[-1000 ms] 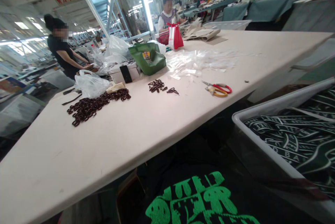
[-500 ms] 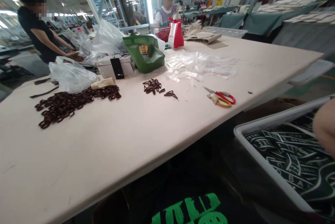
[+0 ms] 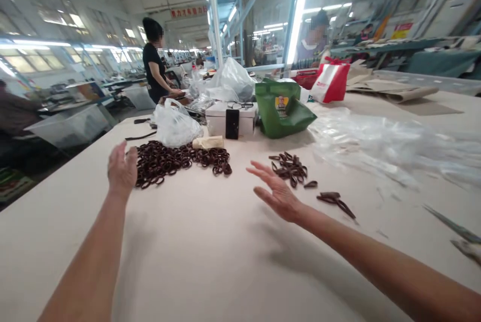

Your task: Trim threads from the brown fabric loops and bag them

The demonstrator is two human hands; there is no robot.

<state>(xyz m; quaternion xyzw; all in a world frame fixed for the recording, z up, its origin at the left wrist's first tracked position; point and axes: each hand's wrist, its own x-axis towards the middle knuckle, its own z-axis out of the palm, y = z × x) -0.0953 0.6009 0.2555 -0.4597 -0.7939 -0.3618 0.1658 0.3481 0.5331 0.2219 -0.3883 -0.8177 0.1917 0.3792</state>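
Loops [image 3: 176, 160] of dark brown band lie heaped in a long pile on the table [image 3: 210, 272], ahead of the person and a little to the left. The left hand [image 3: 122, 169] is at the pile's left end, open with its fingers loosely curled and its back to the camera, holding nothing. Whether it touches the nearest loops cannot be told. The right hand [image 3: 276, 194] hovers over bare table to the right of the pile, open, palm turned left and fingers spread, and it is also empty. Just right of it lies a small heap [image 3: 290, 168] of the same dark pieces, with a few strays [image 3: 334, 199] nearer the person. At the back edge of the pile are a beige roll [image 3: 208, 142] and a white bag [image 3: 175, 125]. Beside them stands a white box [image 3: 225, 113] with a black phone [image 3: 232, 124] leaning against its front. Right of the box sits a green bag [image 3: 283, 111], and farther back a red bag [image 3: 330, 83]. Clear film [image 3: 379, 144] spreads over the right part of the table. At the far end, on the left, a person in black [image 3: 153, 68] stands at work.
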